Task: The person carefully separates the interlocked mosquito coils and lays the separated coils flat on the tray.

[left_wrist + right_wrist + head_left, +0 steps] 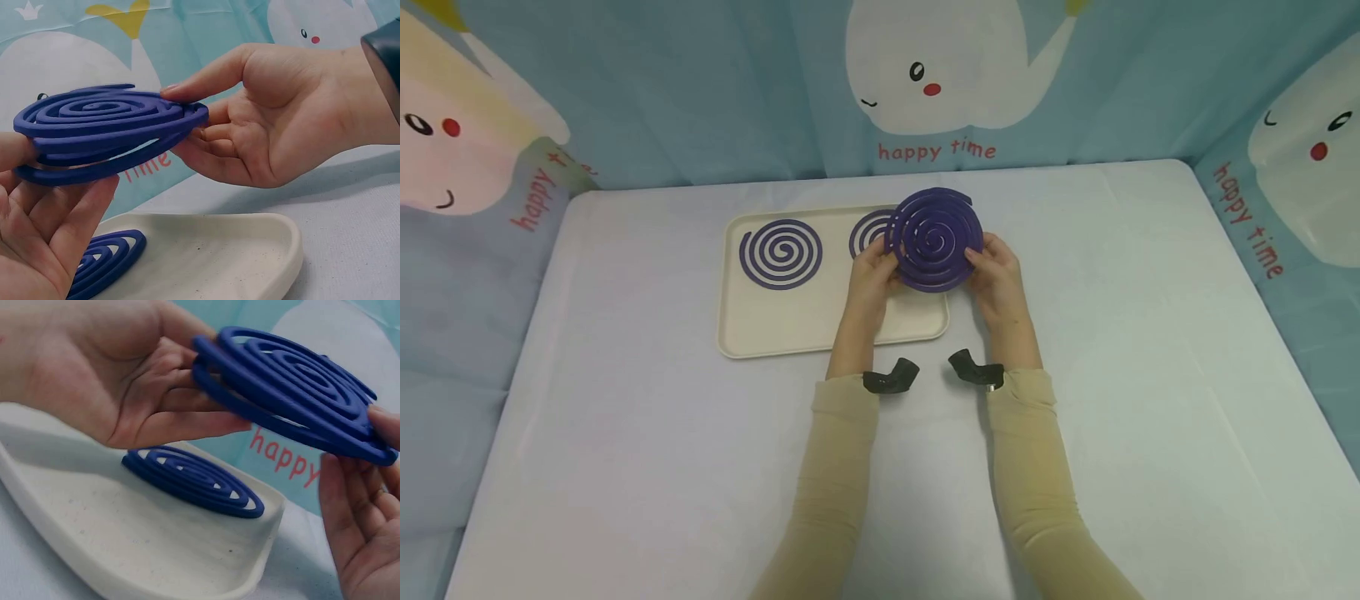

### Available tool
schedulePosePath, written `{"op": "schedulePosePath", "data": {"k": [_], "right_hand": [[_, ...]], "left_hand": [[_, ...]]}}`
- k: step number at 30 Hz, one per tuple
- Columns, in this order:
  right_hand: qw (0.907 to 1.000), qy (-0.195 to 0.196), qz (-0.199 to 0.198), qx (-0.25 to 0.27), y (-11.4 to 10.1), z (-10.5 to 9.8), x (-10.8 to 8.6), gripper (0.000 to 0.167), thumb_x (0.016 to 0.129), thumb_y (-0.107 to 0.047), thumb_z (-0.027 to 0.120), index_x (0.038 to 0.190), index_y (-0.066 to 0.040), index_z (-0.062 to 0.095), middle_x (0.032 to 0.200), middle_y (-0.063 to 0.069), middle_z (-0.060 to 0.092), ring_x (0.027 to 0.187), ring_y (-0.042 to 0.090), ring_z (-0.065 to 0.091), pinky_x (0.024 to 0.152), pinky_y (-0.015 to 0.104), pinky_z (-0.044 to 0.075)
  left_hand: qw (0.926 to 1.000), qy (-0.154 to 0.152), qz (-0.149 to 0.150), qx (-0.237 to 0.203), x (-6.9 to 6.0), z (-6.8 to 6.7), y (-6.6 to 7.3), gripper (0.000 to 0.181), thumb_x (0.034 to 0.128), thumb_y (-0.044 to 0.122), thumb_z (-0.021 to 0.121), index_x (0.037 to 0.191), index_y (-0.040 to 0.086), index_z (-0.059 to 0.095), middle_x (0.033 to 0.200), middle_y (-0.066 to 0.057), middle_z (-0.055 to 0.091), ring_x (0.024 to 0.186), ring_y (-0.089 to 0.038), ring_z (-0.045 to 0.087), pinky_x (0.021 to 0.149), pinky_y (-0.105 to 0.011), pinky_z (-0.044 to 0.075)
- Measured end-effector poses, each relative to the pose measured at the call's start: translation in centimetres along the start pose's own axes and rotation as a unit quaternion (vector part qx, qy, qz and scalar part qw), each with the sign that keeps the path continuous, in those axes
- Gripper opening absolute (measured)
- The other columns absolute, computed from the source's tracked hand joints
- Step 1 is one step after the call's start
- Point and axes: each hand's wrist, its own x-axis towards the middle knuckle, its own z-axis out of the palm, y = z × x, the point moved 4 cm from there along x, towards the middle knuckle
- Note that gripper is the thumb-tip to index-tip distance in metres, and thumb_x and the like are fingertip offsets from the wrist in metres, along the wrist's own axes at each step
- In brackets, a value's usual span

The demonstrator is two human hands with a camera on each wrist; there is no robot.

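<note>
Both hands hold a stack of dark purple-blue mosquito coils (934, 242) above the right part of a cream tray (775, 329). My left hand (867, 283) grips its left edge, fingers underneath. The right hand (1000, 279) pinches the opposite edge, thumb on top and fingers below. In both wrist views the stack (106, 128) looks layered, with gaps between the spirals; how many coils it has I cannot tell. One single coil (781, 254) lies flat on the tray's left side. Another coil (194, 481) lies on the right side, partly hidden in the head view by the stack and left hand.
A white cloth (1150, 375) covers the table under the tray. Blue curtains (700, 92) with whale prints stand behind and at both sides. A black curved piece (891, 377) sits at the left wrist, and a similar black piece (976, 368) at the right.
</note>
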Motion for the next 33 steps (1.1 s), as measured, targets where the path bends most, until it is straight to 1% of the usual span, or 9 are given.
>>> {"op": "schedulePosePath", "data": {"k": [4, 6, 9, 11, 14, 17, 20, 26, 33], "right_hand": [[0.9999, -0.005, 0.013, 0.002, 0.1, -0.2, -0.2, 0.02, 0.084, 0.014, 0.055, 0.087, -0.004, 0.062, 0.083, 0.005, 0.063, 0.072, 0.014, 0.059, 0.065, 0.023, 0.05], [0.9999, -0.002, 0.01, -0.012, -0.1, -0.5, -0.3, 0.021, 0.084, 0.014, 0.056, 0.088, -0.005, 0.064, 0.084, 0.005, 0.063, 0.074, 0.014, 0.06, 0.067, 0.023, 0.051], [0.9993, 0.001, -0.001, -0.038, -0.5, -0.9, -0.6, 0.025, 0.083, 0.016, 0.056, 0.086, -0.007, 0.065, 0.083, 0.004, 0.062, 0.074, 0.014, 0.059, 0.068, 0.023, 0.051], [0.9981, -0.004, -0.007, -0.06, -0.9, -1.1, -0.8, 0.029, 0.083, 0.018, 0.053, 0.086, -0.008, 0.065, 0.081, 0.003, 0.061, 0.07, 0.013, 0.058, 0.064, 0.021, 0.05], [0.9967, -0.02, -0.007, -0.078, -1.0, -1.2, -1.0, 0.033, 0.082, 0.021, 0.051, 0.084, -0.009, 0.065, 0.078, 0.002, 0.06, 0.066, 0.012, 0.057, 0.059, 0.02, 0.049], [0.9967, -0.031, -0.009, -0.075, -0.9, -1.1, -1.2, 0.037, 0.082, 0.024, 0.048, 0.083, -0.01, 0.065, 0.077, 0.002, 0.06, 0.065, 0.011, 0.057, 0.058, 0.019, 0.049], [0.9972, -0.041, -0.022, -0.059, -0.8, -0.9, -1.2, 0.04, 0.082, 0.026, 0.046, 0.084, -0.009, 0.064, 0.078, 0.003, 0.06, 0.067, 0.011, 0.055, 0.06, 0.019, 0.05], [0.997, -0.036, -0.049, -0.048, -1.0, -0.5, -0.9, 0.04, 0.082, 0.025, 0.048, 0.087, -0.009, 0.066, 0.081, 0.003, 0.061, 0.069, 0.011, 0.054, 0.062, 0.018, 0.05], [0.9929, -0.024, -0.078, -0.087, -1.1, 0.4, -0.5, 0.041, 0.079, 0.024, 0.052, 0.088, -0.013, 0.068, 0.078, 0.001, 0.061, 0.061, 0.009, 0.049, 0.053, 0.017, 0.044]], "left_hand": [[0.9999, 0.001, -0.002, -0.013, -0.1, 0.0, -0.2, 0.011, 0.0919, 0.007, 0.058, 0.101, 0.005, 0.064, 0.075, 0.001, 0.066, 0.064, -0.009, 0.061, 0.06, -0.021, 0.052], [0.9999, -0.001, 0.0, -0.016, -0.1, 0.1, -0.2, 0.011, 0.0922, 0.006, 0.057, 0.1, 0.006, 0.065, 0.076, 0.001, 0.066, 0.064, -0.01, 0.061, 0.06, -0.022, 0.052], [0.9999, -0.003, 0.011, -0.01, 0.0, 0.2, 0.0, 0.017, 0.0928, 0.008, 0.056, 0.106, 0.001, 0.064, 0.078, 0.001, 0.066, 0.066, -0.01, 0.061, 0.061, -0.022, 0.053], [0.9998, -0.001, 0.018, -0.004, 0.0, 0.1, 0.2, 0.023, 0.0931, 0.009, 0.055, 0.113, -0.002, 0.062, 0.079, 0.003, 0.066, 0.067, -0.009, 0.06, 0.062, -0.021, 0.052], [0.9997, 0.01, 0.02, 0.006, -0.1, -0.1, 0.2, 0.029, 0.0938, 0.01, 0.055, 0.118, -0.006, 0.058, 0.073, 0.004, 0.063, 0.061, -0.006, 0.054, 0.057, -0.018, 0.048], [0.9996, 0.023, 0.016, 0.003, -0.2, -0.4, 0.2, 0.029, 0.0941, 0.01, 0.055, 0.118, -0.007, 0.058, 0.064, 0.005, 0.056, 0.052, -0.005, 0.043, 0.048, -0.016, 0.038], [0.9992, 0.029, 0.02, -0.018, -0.2, -0.5, 0.1, 0.027, 0.0939, 0.007, 0.054, 0.116, -0.006, 0.06, 0.061, 0.005, 0.051, 0.049, -0.005, 0.036, 0.045, -0.017, 0.032], [0.9979, 0.031, 0.019, -0.053, 0.0, -0.4, 0.0, 0.017, 0.0939, 0.005, 0.053, 0.106, -0.002, 0.063, 0.062, 0.004, 0.052, 0.049, -0.005, 0.037, 0.044, -0.018, 0.035], [0.9967, 0.062, 0.045, -0.027, -0.1, -1.0, 0.9, 0.028, 0.0937, 0.006, 0.054, 0.117, -0.008, 0.059, 0.063, 0.004, 0.053, 0.049, -0.005, 0.036, 0.043, -0.018, 0.033]]}}
